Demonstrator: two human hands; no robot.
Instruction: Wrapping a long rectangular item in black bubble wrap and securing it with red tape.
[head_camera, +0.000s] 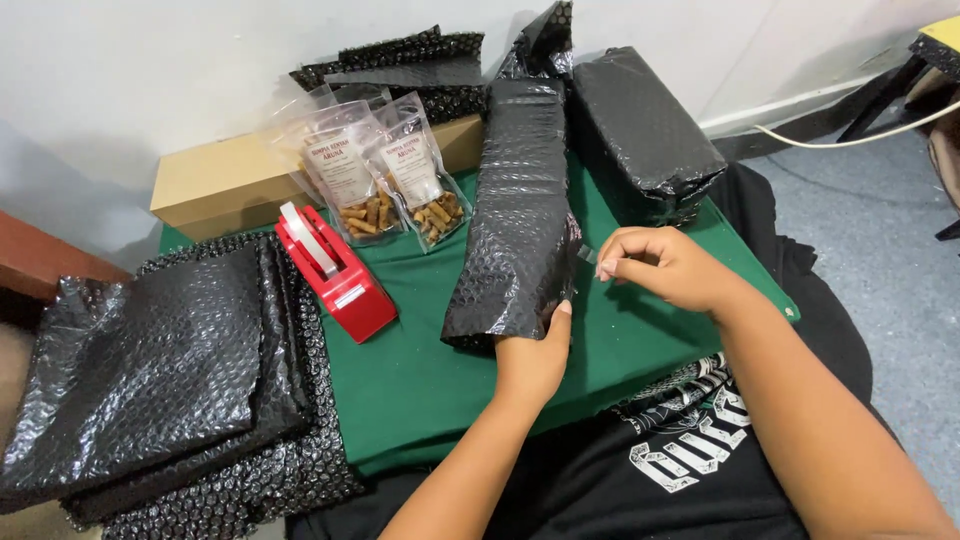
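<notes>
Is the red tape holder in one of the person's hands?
No, the red tape dispenser sits alone on the green table, while the left hand holds the black bubble-wrapped parcel.

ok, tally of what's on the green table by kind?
Black bubble-wrapped parcels: 2, a long one steadied by the left hand, a blocky one
Clear snack pouches: 2 clear to see
Red tape dispenser: 1
Cardboard box: 1
Total: 6
The right hand pinches clear tape.
</notes>
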